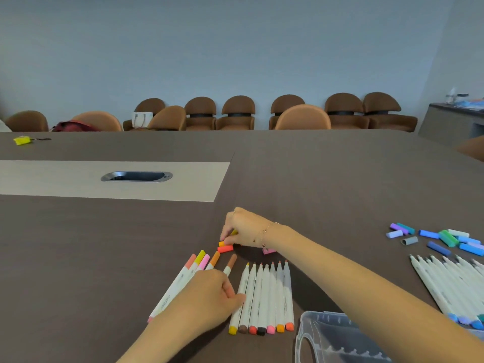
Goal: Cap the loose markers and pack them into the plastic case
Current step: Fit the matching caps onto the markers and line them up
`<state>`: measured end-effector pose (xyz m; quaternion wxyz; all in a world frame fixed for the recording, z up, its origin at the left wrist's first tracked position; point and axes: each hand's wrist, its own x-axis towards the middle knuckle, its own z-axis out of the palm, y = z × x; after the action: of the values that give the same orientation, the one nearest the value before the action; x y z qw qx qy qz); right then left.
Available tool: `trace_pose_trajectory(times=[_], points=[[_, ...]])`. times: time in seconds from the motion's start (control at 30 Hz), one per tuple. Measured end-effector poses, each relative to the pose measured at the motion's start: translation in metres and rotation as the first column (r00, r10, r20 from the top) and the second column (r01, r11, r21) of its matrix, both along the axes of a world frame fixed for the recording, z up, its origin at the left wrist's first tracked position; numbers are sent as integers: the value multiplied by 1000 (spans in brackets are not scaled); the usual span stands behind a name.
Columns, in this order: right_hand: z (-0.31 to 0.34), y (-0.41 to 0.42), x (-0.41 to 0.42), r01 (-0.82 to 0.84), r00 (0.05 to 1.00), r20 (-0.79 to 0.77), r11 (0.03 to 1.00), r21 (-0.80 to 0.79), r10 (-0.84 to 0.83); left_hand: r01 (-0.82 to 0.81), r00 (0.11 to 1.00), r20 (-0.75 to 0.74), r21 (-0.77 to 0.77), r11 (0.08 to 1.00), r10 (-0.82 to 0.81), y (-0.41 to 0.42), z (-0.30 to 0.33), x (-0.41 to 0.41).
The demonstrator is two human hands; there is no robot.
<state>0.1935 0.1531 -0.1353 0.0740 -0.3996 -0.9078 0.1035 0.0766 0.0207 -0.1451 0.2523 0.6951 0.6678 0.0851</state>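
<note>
Right hand [243, 229] reaches over loose caps [225, 248] on tabletop [104, 258], grip pinched on what looks like yellow cap, partly hidden. Left hand [209, 297] rests on markers, fingertips touching leftmost uncapped marker [242, 297]; grip loosely curled, nothing clearly held. Plastic case [340, 336] lies open, near right. Markers light, stiff, smooth, likely to roll; hold mid-barrel. Caps small, slippery; pinch by sides.

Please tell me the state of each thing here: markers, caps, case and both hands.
Warm-colour markers: uncapped, lying in a row.
Markers at left: capped.
Right markers: uncapped.
Blue caps: loose.
Plastic case: open.
Right hand: pinching a small cap.
Left hand: touching a marker.
</note>
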Motion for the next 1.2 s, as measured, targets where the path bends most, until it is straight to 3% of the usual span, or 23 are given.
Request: trace_pose_trajectory(times=[0.13,0.37,0.53,0.7,0.8,0.9,1.03,1.2], points=[[-5,-2,-1,11,997,71,995,96,-18,30,999,-33,31,999,-29,-3,0,4],[3,-6,28,119,976,-189,992,29,-112,23,994,-111,20,1000,-21,-8,-3,12],[2,-3,36,100,993,-56,995,2,-100,3,995,-95,10,1000,-2,-7,-1,10],[-3,3,23,94,988,-122,994,-48,-100,26,999,-42,-10,1000,-26,-1,12,-5],[-8,13,14,99,992,-75,994,-54,-103,37,999,-23,7,999,-37,3,24,-19],[-12,23,8,141,989,-15,980,-144,-145,-15,1000,19,40,999,14,6,32,-32],[-12,25,12,196,970,-97,950,-242,-224,-38,996,78,61,997,34,9,40,-39],[-9,20,36,258,963,-71,965,-50,-261,43,955,296,-54,998,-26,9,28,-25]])
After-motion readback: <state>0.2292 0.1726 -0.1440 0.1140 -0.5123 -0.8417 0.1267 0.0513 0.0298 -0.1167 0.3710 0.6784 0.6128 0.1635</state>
